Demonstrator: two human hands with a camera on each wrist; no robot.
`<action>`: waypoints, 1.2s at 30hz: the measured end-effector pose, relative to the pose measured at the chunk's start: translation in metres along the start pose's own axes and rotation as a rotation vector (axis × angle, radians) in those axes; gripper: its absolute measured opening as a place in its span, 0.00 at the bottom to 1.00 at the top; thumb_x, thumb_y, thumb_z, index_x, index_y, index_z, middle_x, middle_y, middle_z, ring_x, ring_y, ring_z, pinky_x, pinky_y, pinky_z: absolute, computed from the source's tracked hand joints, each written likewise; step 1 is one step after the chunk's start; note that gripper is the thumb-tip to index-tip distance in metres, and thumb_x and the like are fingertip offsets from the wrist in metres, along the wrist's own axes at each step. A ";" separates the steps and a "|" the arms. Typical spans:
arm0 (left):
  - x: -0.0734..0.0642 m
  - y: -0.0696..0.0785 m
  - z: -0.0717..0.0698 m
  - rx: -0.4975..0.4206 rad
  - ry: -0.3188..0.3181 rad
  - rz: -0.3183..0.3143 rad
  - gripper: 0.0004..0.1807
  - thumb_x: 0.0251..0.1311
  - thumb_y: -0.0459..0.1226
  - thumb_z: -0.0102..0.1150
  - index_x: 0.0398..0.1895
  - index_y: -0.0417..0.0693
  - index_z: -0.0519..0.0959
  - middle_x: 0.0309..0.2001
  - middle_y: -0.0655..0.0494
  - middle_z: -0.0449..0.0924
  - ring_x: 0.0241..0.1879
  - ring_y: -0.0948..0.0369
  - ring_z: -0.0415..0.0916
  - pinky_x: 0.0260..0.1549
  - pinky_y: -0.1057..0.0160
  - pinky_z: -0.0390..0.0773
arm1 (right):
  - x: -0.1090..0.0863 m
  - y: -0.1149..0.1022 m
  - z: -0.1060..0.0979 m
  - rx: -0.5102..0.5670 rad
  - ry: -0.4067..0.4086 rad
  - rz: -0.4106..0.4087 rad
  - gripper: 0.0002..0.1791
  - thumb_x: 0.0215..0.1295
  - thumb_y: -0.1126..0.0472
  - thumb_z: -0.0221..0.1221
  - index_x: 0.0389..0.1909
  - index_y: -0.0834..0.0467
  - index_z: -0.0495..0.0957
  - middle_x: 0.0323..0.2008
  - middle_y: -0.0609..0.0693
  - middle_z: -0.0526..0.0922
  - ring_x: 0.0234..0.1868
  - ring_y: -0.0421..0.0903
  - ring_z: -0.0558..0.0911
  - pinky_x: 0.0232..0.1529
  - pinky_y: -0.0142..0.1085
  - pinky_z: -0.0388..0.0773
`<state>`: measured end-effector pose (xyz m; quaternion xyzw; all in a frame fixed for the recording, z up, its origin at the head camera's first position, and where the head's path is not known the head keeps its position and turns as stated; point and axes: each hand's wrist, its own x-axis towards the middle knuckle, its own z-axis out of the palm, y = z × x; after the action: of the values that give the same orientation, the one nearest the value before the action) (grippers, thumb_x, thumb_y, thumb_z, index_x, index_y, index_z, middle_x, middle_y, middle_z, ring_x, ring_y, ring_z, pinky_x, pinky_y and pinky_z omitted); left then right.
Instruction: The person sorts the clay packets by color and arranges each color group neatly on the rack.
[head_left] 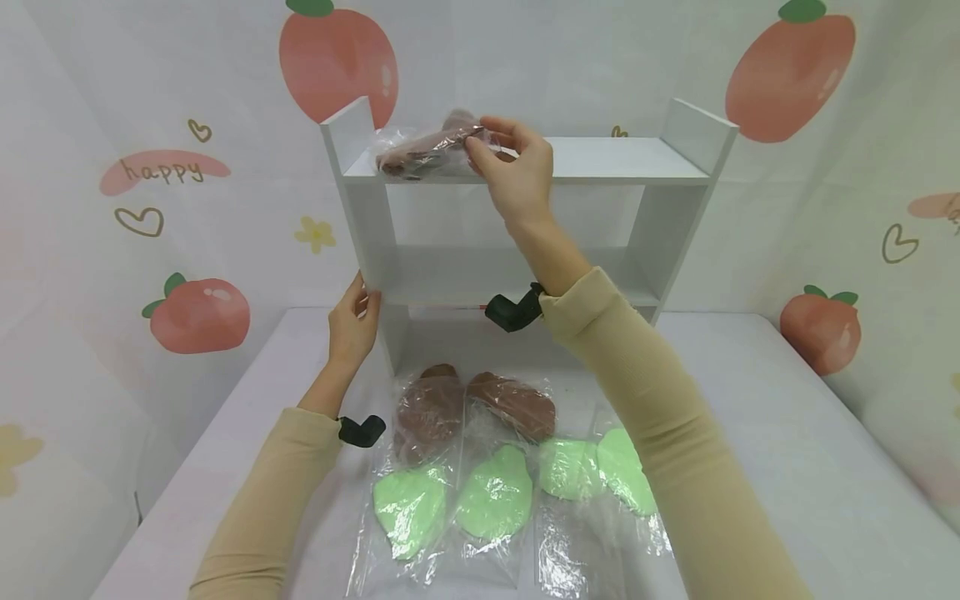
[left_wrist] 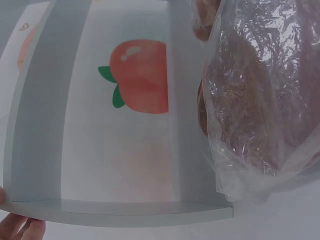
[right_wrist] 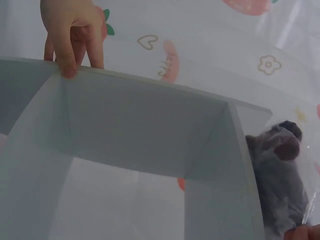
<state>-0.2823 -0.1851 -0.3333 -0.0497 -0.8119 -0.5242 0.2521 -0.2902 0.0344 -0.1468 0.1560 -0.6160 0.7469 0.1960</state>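
Note:
My right hand (head_left: pixel 519 171) pinches the right end of a clear plastic bag (head_left: pixel 431 154) holding brown, rounded pieces. That bag lies on the left part of the top board of a white shelf unit (head_left: pixel 600 158). In the right wrist view, fingertips (right_wrist: pixel 302 233) hold the bag's edge at the lower right. Lower down, my left hand (head_left: pixel 354 327) grips the unit's left side panel (head_left: pixel 367 242), thumb on one face and fingers on the other. The left wrist view catches only some of its fingers (left_wrist: pixel 22 229) at the panel's edge.
Before the shelf, several clear bags lie on the white table (head_left: pixel 750 400). They hold brown pieces (head_left: pixel 429 417) and flat light-green pieces (head_left: pixel 497 496). A printed cloth with fruit (head_left: pixel 198 317) hangs behind. Black straps (head_left: pixel 513 310) sit at both wrists.

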 end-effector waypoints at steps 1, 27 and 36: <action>0.000 0.000 0.000 -0.001 0.002 0.001 0.27 0.67 0.32 0.47 0.69 0.47 0.60 0.61 0.35 0.69 0.56 0.40 0.73 0.55 0.50 0.77 | 0.001 0.000 0.002 -0.006 0.006 -0.002 0.18 0.57 0.72 0.60 0.50 0.67 0.75 0.39 0.49 0.72 0.27 0.37 0.80 0.40 0.29 0.84; 0.001 0.000 0.000 -0.002 -0.014 0.002 0.26 0.67 0.32 0.45 0.69 0.44 0.59 0.62 0.35 0.68 0.58 0.41 0.71 0.56 0.50 0.76 | -0.001 -0.018 -0.007 -0.377 -0.270 0.230 0.25 0.62 0.60 0.58 0.62 0.52 0.70 0.62 0.52 0.69 0.50 0.47 0.82 0.49 0.30 0.82; 0.001 -0.002 -0.001 -0.007 0.020 0.010 0.26 0.66 0.32 0.47 0.68 0.43 0.61 0.60 0.35 0.70 0.55 0.41 0.74 0.54 0.50 0.77 | -0.015 -0.017 -0.031 -0.385 -0.329 0.142 0.22 0.63 0.61 0.57 0.59 0.54 0.72 0.58 0.53 0.72 0.48 0.45 0.81 0.49 0.33 0.83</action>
<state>-0.2828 -0.1872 -0.3338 -0.0491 -0.8072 -0.5262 0.2627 -0.2686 0.0660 -0.1453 0.1916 -0.7796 0.5926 0.0667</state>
